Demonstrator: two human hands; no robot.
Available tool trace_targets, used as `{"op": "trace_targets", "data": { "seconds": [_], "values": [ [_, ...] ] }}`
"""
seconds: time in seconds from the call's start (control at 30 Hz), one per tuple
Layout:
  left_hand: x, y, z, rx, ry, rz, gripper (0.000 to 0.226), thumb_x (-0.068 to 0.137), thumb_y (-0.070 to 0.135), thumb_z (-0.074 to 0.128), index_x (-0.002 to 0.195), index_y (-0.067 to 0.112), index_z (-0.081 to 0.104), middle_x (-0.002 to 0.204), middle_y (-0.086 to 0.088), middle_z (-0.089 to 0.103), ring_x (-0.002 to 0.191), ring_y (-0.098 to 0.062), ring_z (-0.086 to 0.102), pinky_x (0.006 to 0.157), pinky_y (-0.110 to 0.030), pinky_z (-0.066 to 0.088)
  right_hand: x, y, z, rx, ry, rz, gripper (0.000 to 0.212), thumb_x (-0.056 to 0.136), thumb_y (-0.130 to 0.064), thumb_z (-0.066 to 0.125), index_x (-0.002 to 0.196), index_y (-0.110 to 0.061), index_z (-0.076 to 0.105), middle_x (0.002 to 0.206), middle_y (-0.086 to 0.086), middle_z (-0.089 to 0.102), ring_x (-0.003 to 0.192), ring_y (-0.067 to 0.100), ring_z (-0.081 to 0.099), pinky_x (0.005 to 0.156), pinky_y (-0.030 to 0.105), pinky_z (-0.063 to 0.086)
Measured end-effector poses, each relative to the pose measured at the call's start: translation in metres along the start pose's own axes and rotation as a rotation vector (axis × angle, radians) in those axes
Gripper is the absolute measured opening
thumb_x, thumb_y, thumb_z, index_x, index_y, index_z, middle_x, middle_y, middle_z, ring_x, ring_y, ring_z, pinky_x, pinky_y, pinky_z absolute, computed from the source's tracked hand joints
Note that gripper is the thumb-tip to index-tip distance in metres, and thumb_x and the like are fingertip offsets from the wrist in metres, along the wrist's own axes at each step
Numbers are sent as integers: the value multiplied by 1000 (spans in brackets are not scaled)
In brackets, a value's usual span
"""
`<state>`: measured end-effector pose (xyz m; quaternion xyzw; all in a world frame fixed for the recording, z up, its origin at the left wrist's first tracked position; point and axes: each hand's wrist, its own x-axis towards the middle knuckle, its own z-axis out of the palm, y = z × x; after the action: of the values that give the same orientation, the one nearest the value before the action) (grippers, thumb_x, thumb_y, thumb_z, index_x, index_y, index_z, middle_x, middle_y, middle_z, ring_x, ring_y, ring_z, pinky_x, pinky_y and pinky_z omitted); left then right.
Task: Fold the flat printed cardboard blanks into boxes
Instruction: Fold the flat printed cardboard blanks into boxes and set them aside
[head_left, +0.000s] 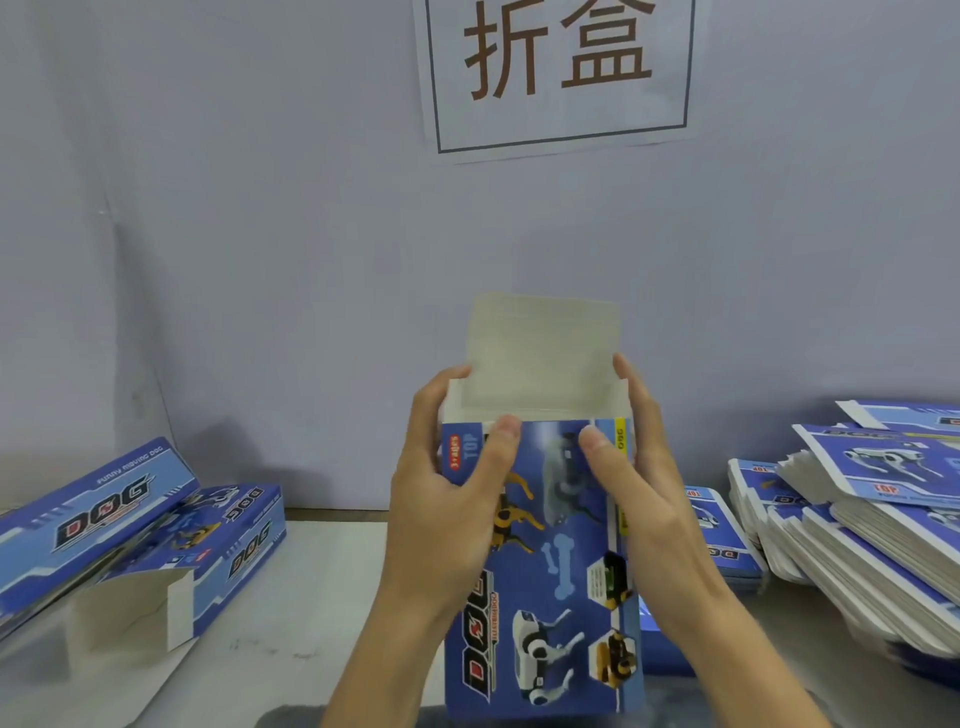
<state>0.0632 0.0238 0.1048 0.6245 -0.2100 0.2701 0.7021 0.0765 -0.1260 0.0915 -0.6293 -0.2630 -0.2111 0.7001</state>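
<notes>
— What is the person holding?

— A blue printed cardboard box (540, 545), glossy, with robot dogs, a pale bone and a "DOG" logo on its face. It stands upright between the two hands, above the front edge of the pale bench (322, 587). Its top is open, and the plain grey-white lid flap (543, 348) stands up, matte and rectangular.

— And the grip?

— The left hand (447, 499) wraps the box's left side, thumb pressed on the printed face near the top edge, fingers (447, 376) curled round the back. The right hand (644, 493) mirrors it on the right side, thumb on the face, fingers (623, 369) reaching beside the flap.

— What lies around?

— On the left, folded boxes (130, 525) lie on the bench, long and blue, one with its plain end flaps open. On the right, a slanting stack of flat blanks (872, 519) shows thin white card edges. Behind hangs a white paper sign (558, 73) with brown characters on a smooth lilac wall (260, 208).
</notes>
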Motion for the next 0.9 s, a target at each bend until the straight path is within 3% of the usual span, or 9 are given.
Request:
{"op": "trace_targets", "data": {
  "seconds": [0.1, 0.17, 0.27, 0.4, 0.53, 0.6, 0.7, 0.83, 0.9],
  "values": [
    [-2, -1, 6, 31, 4, 24, 42, 78, 52, 64, 118, 42, 57, 99, 4, 76, 82, -21, 76, 63, -33, 63, 1, 1, 0, 28, 42, -2, 55, 89, -45, 57, 142, -49, 43, 128, -1, 66, 119, 18, 63, 100, 39, 53],
    [-2, 0, 7, 24, 13, 14, 45, 75, 54, 65, 118, 41, 58, 99, 3, 76, 82, -21, 76, 63, -33, 63, 2, 1, -1, 61, 55, 8, 48, 92, -50, 60, 139, -45, 50, 119, -3, 72, 114, 16, 66, 93, 36, 56],
    [-2, 4, 4, 6, 27, -28, 51, 71, 56, 66, 118, 39, 57, 101, -1, 76, 79, -23, 76, 59, -29, 61, 2, 0, -1, 100, 48, 38, 44, 90, -50, 49, 133, -43, 57, 122, -3, 70, 111, 16, 69, 86, 33, 59],
    [-3, 7, 4, -3, 5, -46, 54, 70, 57, 66, 120, 43, 51, 104, -2, 74, 79, -25, 76, 60, -33, 62, 1, -3, 2, 120, 25, 30, 46, 90, -47, 50, 136, -45, 50, 116, -5, 72, 102, 15, 72, 73, 24, 59],
    [-2, 11, -1, -63, -59, -101, 50, 76, 49, 73, 120, 49, 51, 111, -1, 73, 91, -28, 75, 65, -35, 62, 1, -3, 1, 99, 49, 33, 48, 91, -47, 57, 137, -50, 45, 130, 0, 63, 111, 16, 68, 83, 33, 60],
    [0, 14, -12, -89, -108, -171, 48, 79, 47, 81, 119, 46, 55, 107, -7, 74, 89, -33, 75, 65, -40, 61, 1, -3, -3, 88, 16, 56, 44, 92, -47, 64, 134, -49, 50, 122, 5, 64, 106, 19, 69, 88, 40, 58],
    [3, 16, -29, -96, -144, -234, 59, 68, 49, 77, 123, 43, 56, 102, -8, 76, 84, -35, 75, 63, -40, 60, 2, -4, -7, 87, -66, 87, 51, 80, -48, 63, 130, -44, 54, 116, 17, 62, 109, 32, 66, 96, 52, 52],
    [1, 12, -26, -108, -135, -255, 61, 68, 47, 86, 123, 44, 58, 111, -3, 76, 92, -31, 76, 66, -35, 61, 4, -1, -5, 139, -70, 98, 42, 84, -37, 55, 125, -40, 58, 113, 2, 72, 106, 18, 70, 83, 25, 56],
    [0, 9, -21, -107, -115, -256, 64, 67, 45, 87, 123, 42, 57, 108, -1, 76, 89, -28, 76, 63, -32, 61, 1, -2, -4, 212, -103, 131, 46, 88, -34, 50, 134, -30, 53, 121, -1, 71, 112, 18, 68, 89, 28, 57]
  ]
}}
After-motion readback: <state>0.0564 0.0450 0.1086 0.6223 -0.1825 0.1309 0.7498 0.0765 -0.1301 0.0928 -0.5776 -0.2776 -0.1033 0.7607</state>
